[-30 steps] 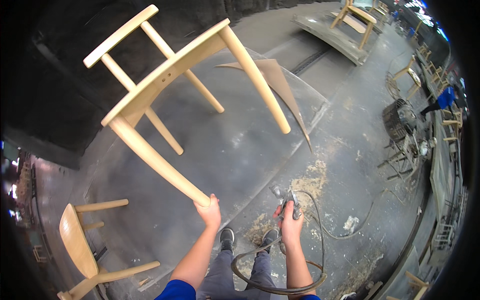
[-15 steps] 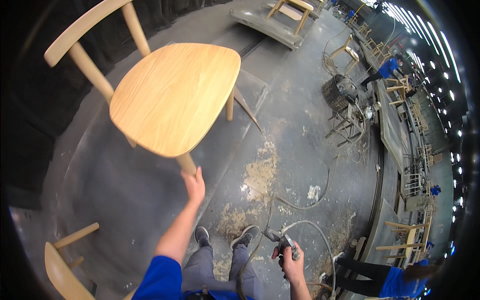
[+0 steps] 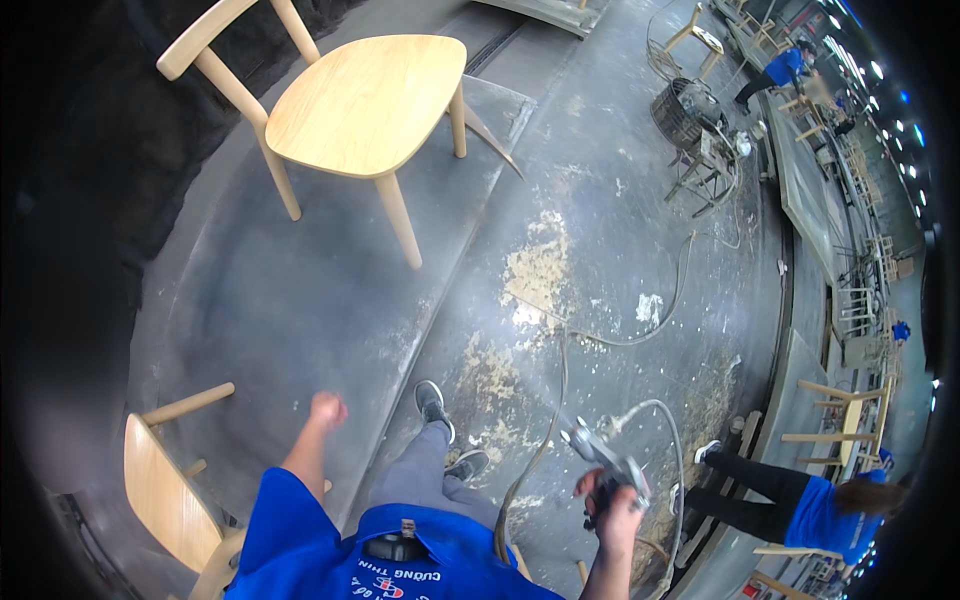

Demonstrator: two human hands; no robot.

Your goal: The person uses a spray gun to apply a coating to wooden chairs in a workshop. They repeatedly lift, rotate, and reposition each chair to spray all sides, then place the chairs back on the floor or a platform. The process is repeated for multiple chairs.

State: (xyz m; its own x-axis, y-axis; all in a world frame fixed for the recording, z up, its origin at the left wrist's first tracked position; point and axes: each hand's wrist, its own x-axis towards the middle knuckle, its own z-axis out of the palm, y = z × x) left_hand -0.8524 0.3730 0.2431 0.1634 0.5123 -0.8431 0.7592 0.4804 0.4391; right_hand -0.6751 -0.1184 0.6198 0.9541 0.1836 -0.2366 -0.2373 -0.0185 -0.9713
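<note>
My right hand [image 3: 620,510] is closed round the grip of a metal spray gun [image 3: 607,462], which has a hose [image 3: 655,404] running from it. My left hand [image 3: 328,411], slightly blurred, hangs over the grey platform with its fingers curled and nothing seen in them. Farther ahead, apart from that hand, a light wooden chair [image 3: 370,105] stands upright on the platform. A second wooden chair [image 3: 170,490], partly cut off by my body, is nearest my left arm.
The low platform [image 3: 330,300] edges my feet on the left. Hoses [image 3: 562,400] trail over the stained floor. A dark round basket-like drum [image 3: 690,105] stands at the far right. To the right, a person in a blue shirt [image 3: 815,515] is near wooden chairs [image 3: 850,430]; another person [image 3: 785,68] works farther off.
My left hand has let go of the front chair's leg and drawn back toward me. The spray gun in my right hand has swung up and right. My view has shifted.
</note>
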